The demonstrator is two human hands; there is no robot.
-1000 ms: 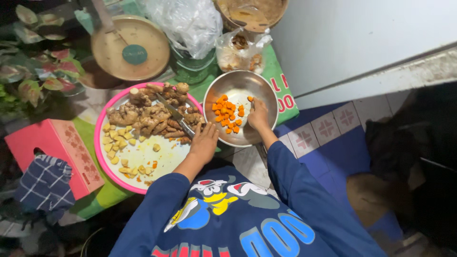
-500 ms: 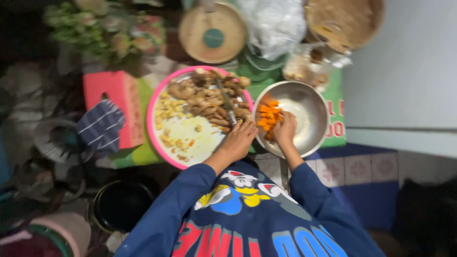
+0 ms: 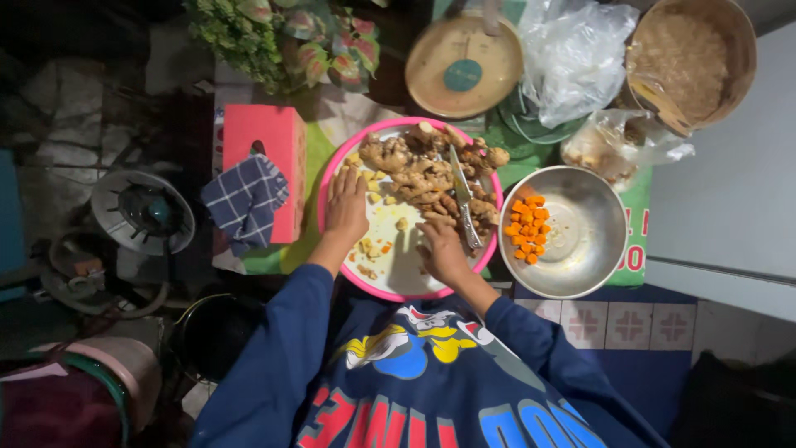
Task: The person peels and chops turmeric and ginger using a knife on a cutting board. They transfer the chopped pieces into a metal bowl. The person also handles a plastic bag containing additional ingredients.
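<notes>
A round pink tray (image 3: 327,196) holds a heap of ginger roots (image 3: 419,170) at its far side and small cut pieces on its white middle. A knife (image 3: 463,199) lies on the ginger, blade pointing away. My left hand (image 3: 346,209) rests flat on the tray's left part, fingers spread over the cut pieces. Near the tray's centre, my right hand (image 3: 440,246) is curled over the surface just beside the knife's handle; whether it pinches a piece is hidden. To the right stands a steel bowl (image 3: 593,241) with orange chopped pieces (image 3: 528,230).
A pink box (image 3: 265,145) with a checked cloth (image 3: 244,197) lies left of the tray. Behind are a brown scale dish (image 3: 464,66), plastic bags (image 3: 576,50), a woven basket (image 3: 692,58) and leafy plants (image 3: 274,33). A gas burner (image 3: 143,211) sits at far left.
Both hands have moved left, from the steel bowl and tray edge onto the pink tray. The view has shifted, so everything sits further right and lower.
</notes>
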